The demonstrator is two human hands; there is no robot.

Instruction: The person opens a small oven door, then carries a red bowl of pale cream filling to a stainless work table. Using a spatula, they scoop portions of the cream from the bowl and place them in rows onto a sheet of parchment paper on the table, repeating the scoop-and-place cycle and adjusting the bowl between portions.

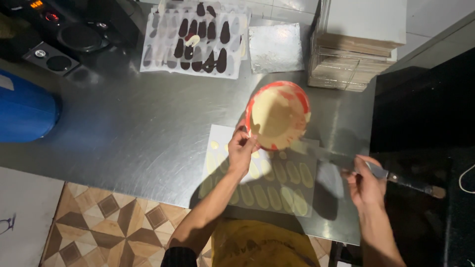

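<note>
My left hand (241, 151) grips the rim of a red bowl (278, 114) smeared with pale cream, tilted over a white mould tray (261, 173) whose oval cavities hold pale filling. My right hand (365, 184) holds a long flat spatula (341, 159) by its dark handle; the blade reaches to the bowl's lower edge, over the tray. The tray lies on a steel table (148, 133) near its front edge.
A second mould tray (195, 39) with dark and pale oval cavities lies at the back, next to a square foil board (275, 48). Stacked boards (354, 47) stand at the back right. A blue drum (24, 111) and a black stove (74, 34) are at the left.
</note>
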